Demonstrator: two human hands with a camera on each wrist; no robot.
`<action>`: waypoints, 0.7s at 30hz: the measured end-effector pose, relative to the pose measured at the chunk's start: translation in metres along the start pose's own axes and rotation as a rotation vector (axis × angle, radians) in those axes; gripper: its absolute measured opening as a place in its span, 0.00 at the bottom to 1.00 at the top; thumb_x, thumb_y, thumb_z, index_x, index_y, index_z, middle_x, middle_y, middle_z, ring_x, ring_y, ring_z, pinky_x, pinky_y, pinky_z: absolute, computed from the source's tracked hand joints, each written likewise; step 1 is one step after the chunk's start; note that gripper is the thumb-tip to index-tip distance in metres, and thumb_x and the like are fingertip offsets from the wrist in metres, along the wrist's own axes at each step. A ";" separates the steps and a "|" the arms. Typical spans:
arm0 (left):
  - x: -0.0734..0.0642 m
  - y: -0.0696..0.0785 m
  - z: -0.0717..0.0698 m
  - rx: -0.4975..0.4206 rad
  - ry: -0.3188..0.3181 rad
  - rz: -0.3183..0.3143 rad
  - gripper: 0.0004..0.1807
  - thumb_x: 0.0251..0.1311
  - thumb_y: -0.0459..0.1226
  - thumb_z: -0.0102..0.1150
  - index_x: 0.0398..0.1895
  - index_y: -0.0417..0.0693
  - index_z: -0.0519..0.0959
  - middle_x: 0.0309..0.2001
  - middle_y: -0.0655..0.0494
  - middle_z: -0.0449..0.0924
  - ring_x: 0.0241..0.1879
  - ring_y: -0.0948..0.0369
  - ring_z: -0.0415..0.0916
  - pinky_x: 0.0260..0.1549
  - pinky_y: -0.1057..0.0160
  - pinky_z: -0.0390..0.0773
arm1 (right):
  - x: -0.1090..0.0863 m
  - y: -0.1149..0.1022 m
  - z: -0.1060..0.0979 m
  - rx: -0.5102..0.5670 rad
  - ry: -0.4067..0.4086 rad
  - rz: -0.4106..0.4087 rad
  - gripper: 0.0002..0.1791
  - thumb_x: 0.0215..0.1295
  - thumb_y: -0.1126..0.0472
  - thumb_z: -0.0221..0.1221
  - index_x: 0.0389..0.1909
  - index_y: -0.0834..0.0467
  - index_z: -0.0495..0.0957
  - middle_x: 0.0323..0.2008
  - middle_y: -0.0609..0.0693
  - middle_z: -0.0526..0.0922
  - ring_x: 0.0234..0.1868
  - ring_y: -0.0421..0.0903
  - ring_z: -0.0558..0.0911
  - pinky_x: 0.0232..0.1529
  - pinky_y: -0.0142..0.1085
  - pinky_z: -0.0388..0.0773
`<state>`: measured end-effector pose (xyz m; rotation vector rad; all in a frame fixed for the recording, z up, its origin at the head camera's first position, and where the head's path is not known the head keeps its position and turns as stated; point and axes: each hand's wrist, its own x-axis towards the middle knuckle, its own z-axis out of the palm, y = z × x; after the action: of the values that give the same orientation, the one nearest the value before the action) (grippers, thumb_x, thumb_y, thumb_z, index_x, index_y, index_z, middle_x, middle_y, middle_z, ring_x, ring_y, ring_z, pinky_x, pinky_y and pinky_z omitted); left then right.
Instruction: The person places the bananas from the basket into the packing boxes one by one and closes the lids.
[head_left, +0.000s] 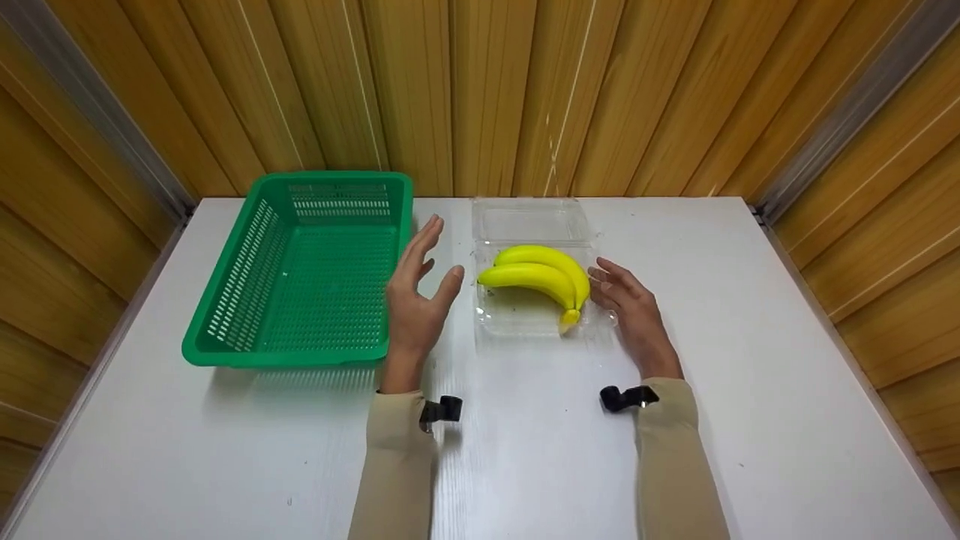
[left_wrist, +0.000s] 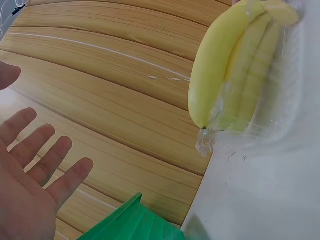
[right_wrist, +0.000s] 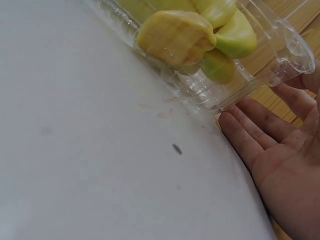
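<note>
So from the head view, there's a bunch of bananas (head_left: pixel 536 279) lying in a clear box (head_left: pixel 514 322), a bit right of the middle of the surface (head_left: pixel 525 457) and nearer its far edge, with the lid (head_left: pixel 529 223) folded open toward that edge. The bunch's long axis runs more or less side to side along the far edge, bowed, tips pointing left and the stem swung round to the near right. The left hand (head_left: pixel 418 315) is off to the left of it, fingers extended, thumb well apart, between box and green basket (head_left: pixel 296 358), which takes up the far left corner. The right hand (head_left: pixel 634 311) is the closer one, just beside the box's right wall, with the bananas directly to its left. Left wrist view: palm bare, fingers spread, a definite gap between them and the fruit. Right wrist view: stem end faces the camera through the plastic, and the fingers are straight, right up at the box's side; whether every fingertip touches is hard to tell, and the thumb can't be made out. Neither hand is wrapped around anything.
</note>
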<state>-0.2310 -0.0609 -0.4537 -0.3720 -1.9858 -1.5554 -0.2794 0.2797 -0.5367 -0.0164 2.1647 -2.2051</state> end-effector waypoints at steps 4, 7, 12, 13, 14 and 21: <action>-0.001 -0.002 0.010 -0.016 -0.026 -0.027 0.34 0.69 0.44 0.63 0.76 0.42 0.72 0.76 0.51 0.71 0.72 0.54 0.72 0.64 0.47 0.78 | 0.000 0.001 0.001 0.005 0.005 -0.005 0.30 0.82 0.57 0.56 0.81 0.57 0.65 0.75 0.56 0.72 0.70 0.49 0.77 0.71 0.39 0.71; -0.003 -0.006 0.018 -0.041 -0.056 -0.068 0.33 0.72 0.43 0.62 0.77 0.44 0.71 0.77 0.52 0.70 0.71 0.54 0.72 0.64 0.46 0.77 | 0.001 0.001 0.001 0.024 0.005 -0.016 0.31 0.82 0.58 0.57 0.81 0.59 0.65 0.74 0.58 0.72 0.71 0.49 0.76 0.71 0.40 0.71; -0.007 -0.015 0.029 -0.100 -0.092 -0.142 0.30 0.75 0.39 0.60 0.78 0.44 0.71 0.76 0.51 0.70 0.71 0.52 0.72 0.65 0.42 0.76 | 0.002 0.001 0.002 0.026 0.017 -0.010 0.30 0.82 0.59 0.56 0.80 0.60 0.65 0.74 0.58 0.73 0.70 0.49 0.77 0.71 0.40 0.72; -0.008 -0.017 0.031 -0.106 -0.100 -0.154 0.30 0.75 0.39 0.60 0.78 0.43 0.71 0.76 0.51 0.70 0.71 0.52 0.72 0.65 0.42 0.76 | 0.002 0.001 0.002 0.023 0.019 -0.008 0.30 0.82 0.59 0.56 0.80 0.59 0.65 0.74 0.58 0.73 0.70 0.49 0.77 0.70 0.41 0.72; -0.009 -0.018 0.033 -0.106 -0.107 -0.167 0.30 0.75 0.38 0.59 0.78 0.44 0.71 0.76 0.51 0.70 0.71 0.52 0.72 0.65 0.43 0.76 | 0.002 0.001 0.002 0.018 0.021 -0.005 0.29 0.82 0.59 0.56 0.80 0.59 0.66 0.74 0.58 0.73 0.70 0.48 0.77 0.70 0.40 0.72; -0.015 -0.027 0.043 -0.100 -0.138 -0.237 0.30 0.75 0.35 0.58 0.78 0.45 0.70 0.77 0.52 0.69 0.72 0.50 0.70 0.67 0.39 0.73 | 0.001 -0.001 0.001 0.023 0.020 -0.001 0.29 0.82 0.59 0.56 0.80 0.58 0.66 0.74 0.58 0.73 0.69 0.48 0.78 0.71 0.41 0.71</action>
<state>-0.2460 -0.0252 -0.4900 -0.2994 -2.1257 -1.8249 -0.2800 0.2788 -0.5362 0.0052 2.1498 -2.2393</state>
